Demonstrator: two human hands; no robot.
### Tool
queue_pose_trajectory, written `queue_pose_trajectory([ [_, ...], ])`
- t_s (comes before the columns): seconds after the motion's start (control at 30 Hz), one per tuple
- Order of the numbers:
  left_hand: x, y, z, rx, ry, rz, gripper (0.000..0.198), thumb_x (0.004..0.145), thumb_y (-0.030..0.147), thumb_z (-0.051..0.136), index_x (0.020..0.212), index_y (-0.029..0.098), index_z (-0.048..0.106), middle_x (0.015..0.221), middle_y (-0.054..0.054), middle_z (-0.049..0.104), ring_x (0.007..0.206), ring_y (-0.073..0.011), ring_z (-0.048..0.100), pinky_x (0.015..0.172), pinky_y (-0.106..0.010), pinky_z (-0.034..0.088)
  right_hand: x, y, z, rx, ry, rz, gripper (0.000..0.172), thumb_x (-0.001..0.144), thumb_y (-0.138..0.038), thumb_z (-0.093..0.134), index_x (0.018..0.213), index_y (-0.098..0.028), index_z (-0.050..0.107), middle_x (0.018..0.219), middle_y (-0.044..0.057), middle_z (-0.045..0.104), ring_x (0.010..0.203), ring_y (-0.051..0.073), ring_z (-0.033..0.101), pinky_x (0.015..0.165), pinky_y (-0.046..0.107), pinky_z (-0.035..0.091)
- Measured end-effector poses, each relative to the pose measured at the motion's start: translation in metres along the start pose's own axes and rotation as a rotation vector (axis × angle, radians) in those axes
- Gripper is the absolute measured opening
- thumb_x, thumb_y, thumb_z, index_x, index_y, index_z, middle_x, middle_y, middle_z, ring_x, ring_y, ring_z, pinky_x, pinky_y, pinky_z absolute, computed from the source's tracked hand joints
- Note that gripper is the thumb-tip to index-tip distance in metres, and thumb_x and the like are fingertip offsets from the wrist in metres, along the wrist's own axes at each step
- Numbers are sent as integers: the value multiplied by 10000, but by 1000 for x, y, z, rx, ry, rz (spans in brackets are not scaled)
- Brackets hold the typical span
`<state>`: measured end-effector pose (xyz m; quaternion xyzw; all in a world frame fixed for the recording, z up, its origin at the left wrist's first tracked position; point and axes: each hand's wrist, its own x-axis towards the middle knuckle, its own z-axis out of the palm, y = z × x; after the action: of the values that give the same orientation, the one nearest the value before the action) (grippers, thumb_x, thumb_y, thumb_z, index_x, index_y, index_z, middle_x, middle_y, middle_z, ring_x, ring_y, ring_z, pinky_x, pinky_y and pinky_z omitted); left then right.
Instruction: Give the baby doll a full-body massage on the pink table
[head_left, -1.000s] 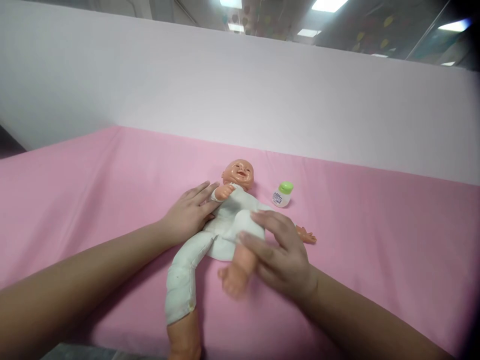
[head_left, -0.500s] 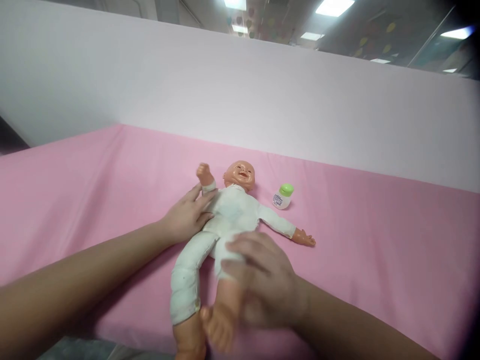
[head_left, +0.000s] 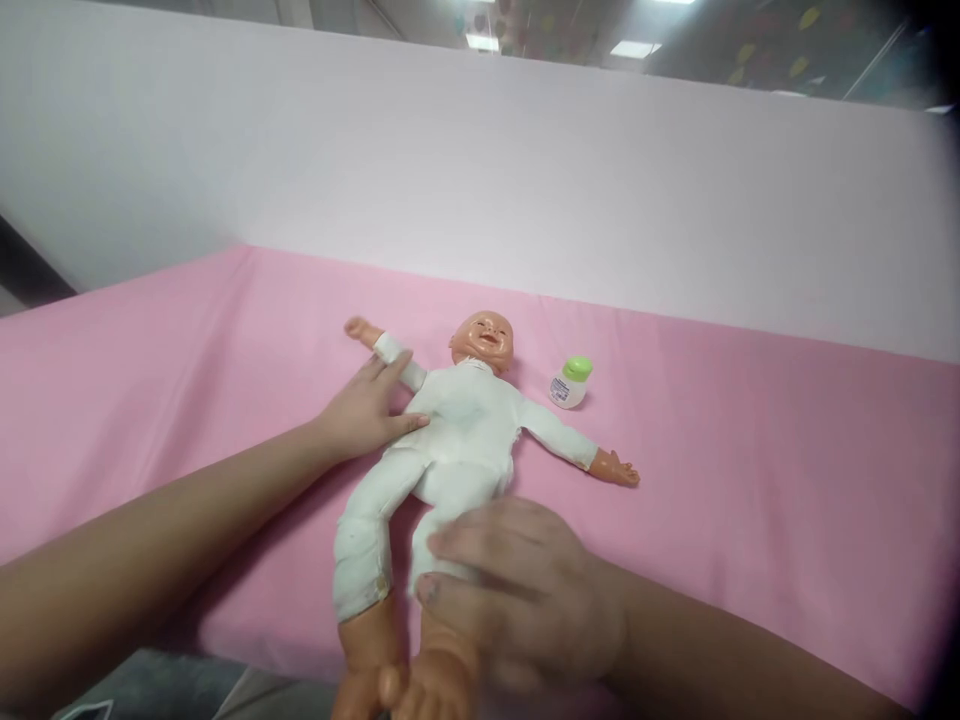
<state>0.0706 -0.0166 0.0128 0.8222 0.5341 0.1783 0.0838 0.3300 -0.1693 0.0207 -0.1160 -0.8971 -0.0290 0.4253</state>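
Note:
A baby doll (head_left: 469, 415) with a white cloth body and plastic head, hands and feet lies on its back, its feet towards me. My left hand (head_left: 367, 412) rests open at the doll's side, thumb on the torso and fingers by the upper arm on that side. Across the doll's other leg, around the knee, lies my right hand (head_left: 525, 590), blurred by motion, its fingers stretched out and not closed round the leg. Part of that leg is hidden beneath it. A small clear bottle (head_left: 570, 385) with a green cap stands beyond the doll's outstretched arm.
Pink cloth (head_left: 750, 480) covers the table under the doll. A white partition (head_left: 525, 180) rises along the back edge. Below the near edge, part of the grey floor (head_left: 172, 685) shows.
My right hand has slid down the doll's leg towards the foot, and that foot is lower. The doll's arm by my left hand has swung outward to the left.

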Motion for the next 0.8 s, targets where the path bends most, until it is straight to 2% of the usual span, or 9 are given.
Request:
queue_pose_trajectory([
  [0.07,-2,6,1,61,26,135,899,911,615,645,1662,225,341,1740,-155,248,1608,-405,211,1256,-555,321,2,3,-11,-83,86,13,268,998,-241,597,1247,-191,684,1255,110,713,1207,246,689,968,400,614],
  [0.13,-5,11,2,127,48,274,668,979,429,585,1612,269,446,1758,-97,228,1627,-350,182,1287,-524,281,-1,13,-14,-173,153,64,327,940,-170,681,1265,-206,681,1336,126,678,1283,266,657,1044,432,598],
  [0.2,-7,16,4,192,71,367,587,1002,312,527,1585,261,487,1768,-82,200,1635,-324,163,1304,-527,241,-7,27,-10,-263,174,176,424,892,-129,727,1301,-221,671,1407,137,645,1316,286,638,1083,460,582],
  [0.33,-9,19,4,273,80,470,433,1039,340,491,1424,217,648,1767,-73,196,1626,-334,198,1305,-535,233,-16,53,0,-332,72,524,476,922,-123,654,1372,-277,646,1501,101,608,1311,284,648,1085,477,584],
  [0.4,-8,18,3,259,65,509,421,1053,355,462,1391,209,667,1766,-66,206,1610,-332,253,1299,-516,259,-16,57,1,-300,44,599,478,933,-142,631,1391,-277,636,1536,93,584,1341,288,630,1109,485,567],
  [0.5,-7,19,2,180,48,504,473,1055,344,436,1480,194,579,1761,-90,225,1586,-323,315,1279,-500,311,-13,55,0,-280,30,574,501,920,-164,634,1412,-253,614,1555,108,560,1377,308,595,1145,514,532],
  [0.67,-7,19,0,68,59,404,472,1010,274,484,1474,264,570,1740,-76,270,1514,-321,428,1199,-505,435,-5,38,-3,-326,31,464,497,896,-159,641,1387,-227,604,1457,144,607,1286,315,629,1079,515,558],
  [0.73,-6,15,-1,-16,85,314,619,961,320,583,1569,299,464,1704,-89,326,1461,-329,487,1138,-502,504,0,26,-5,-319,3,376,468,892,-170,636,1357,-207,604,1399,158,625,1254,318,626,1058,527,559],
  [0.8,-4,7,-1,-159,108,205,870,875,422,711,1647,305,328,1662,-118,371,1406,-342,535,1069,-485,565,4,12,-7,-261,-33,275,399,913,-215,595,1311,-191,612,1319,157,650,1205,312,628,1039,543,559],
])
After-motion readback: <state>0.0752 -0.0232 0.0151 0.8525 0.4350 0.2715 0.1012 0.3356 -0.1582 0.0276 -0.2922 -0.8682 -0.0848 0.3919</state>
